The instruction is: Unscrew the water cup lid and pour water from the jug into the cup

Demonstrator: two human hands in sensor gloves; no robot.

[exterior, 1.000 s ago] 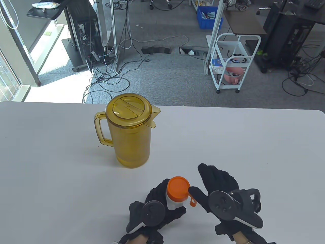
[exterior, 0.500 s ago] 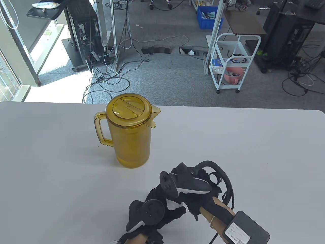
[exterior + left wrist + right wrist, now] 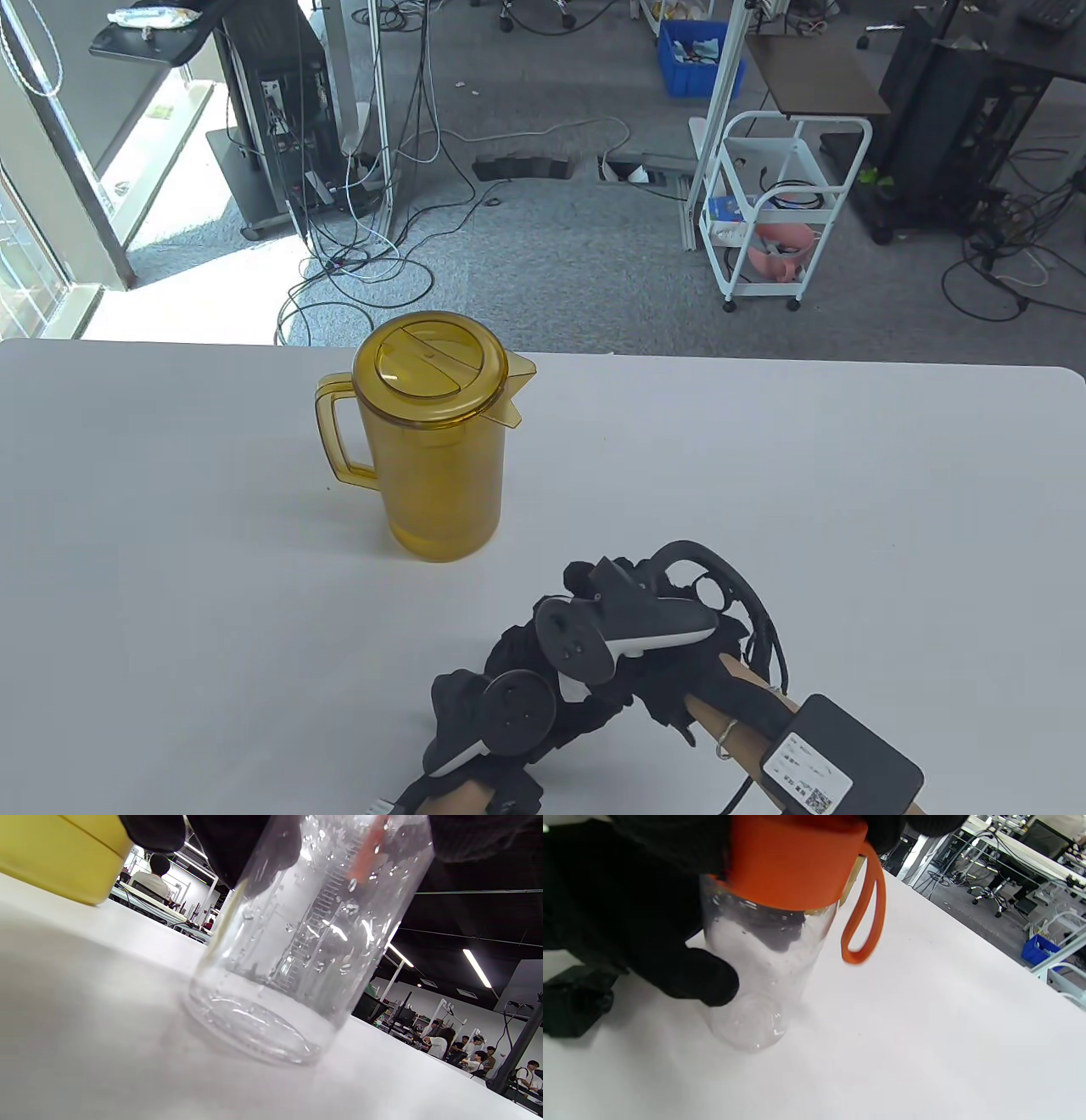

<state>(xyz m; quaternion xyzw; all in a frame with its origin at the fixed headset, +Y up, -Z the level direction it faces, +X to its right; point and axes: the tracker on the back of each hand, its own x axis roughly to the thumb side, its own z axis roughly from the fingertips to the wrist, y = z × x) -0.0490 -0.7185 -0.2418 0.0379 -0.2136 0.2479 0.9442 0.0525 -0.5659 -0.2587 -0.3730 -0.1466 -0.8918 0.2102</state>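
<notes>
A: The left hand point(image 3: 509, 688) wraps the clear cup point(image 3: 755, 984) near the tabletop's point(image 3: 848, 509) front edge; the right hand point(image 3: 645, 628) clamps its orange lid point(image 3: 793, 861).

B: Hold the cup firmly, twist only the lid. The jug point(image 3: 437, 441) waits behind.

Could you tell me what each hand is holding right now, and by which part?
The left hand grips the clear cup round its body; the right hand grips the orange lid on top.
</notes>
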